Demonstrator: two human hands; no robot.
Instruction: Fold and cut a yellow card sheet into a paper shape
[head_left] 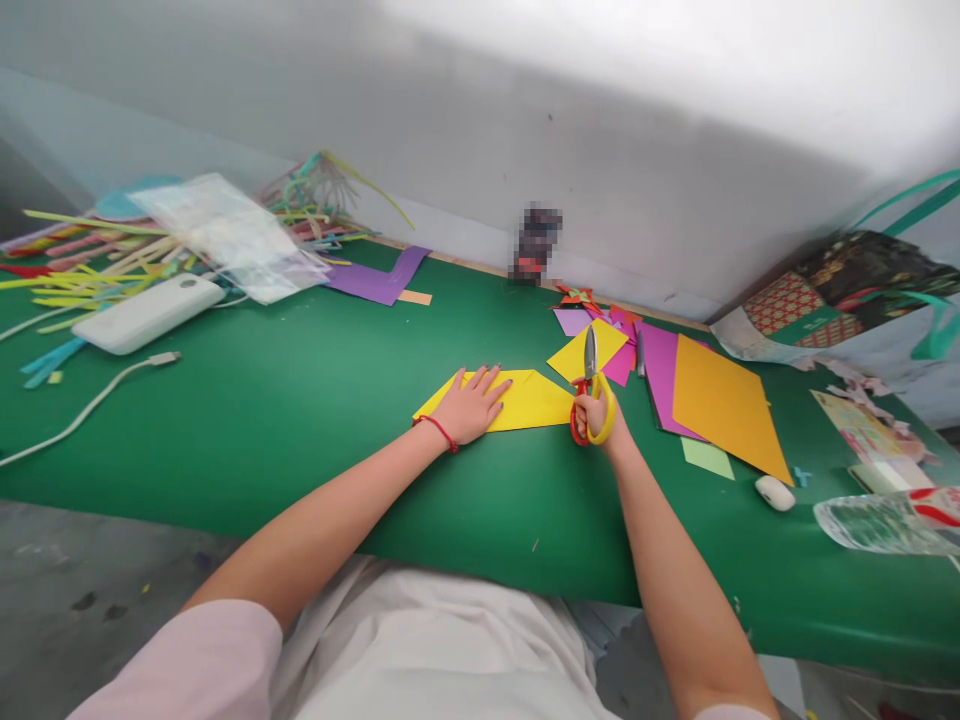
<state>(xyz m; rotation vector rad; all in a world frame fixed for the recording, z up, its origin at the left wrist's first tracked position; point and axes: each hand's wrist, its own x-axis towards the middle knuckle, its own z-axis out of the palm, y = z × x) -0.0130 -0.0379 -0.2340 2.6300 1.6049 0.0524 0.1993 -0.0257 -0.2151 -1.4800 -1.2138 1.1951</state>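
Observation:
A folded sheet of yellow paper [532, 402] lies on the green tabletop [322, 400]. My left hand [471, 405] rests flat on its left part, fingers spread. At the paper's right end, my right hand [596, 413] grips a pair of scissors [590, 355] with one red and one yellow handle. The blades point away from me and look closed. Beyond the scissors lies a smaller yellow paper square [600, 345], partly covered by the blades.
On the right are an orange sheet [724, 405], magenta paper [660, 370], a white earbud case [775, 493] and a water bottle [870, 522]. On the left sit a white power bank [150, 313], a cable [97, 405] and a pile of pipe cleaners [112, 245]. Purple paper [367, 283] lies behind.

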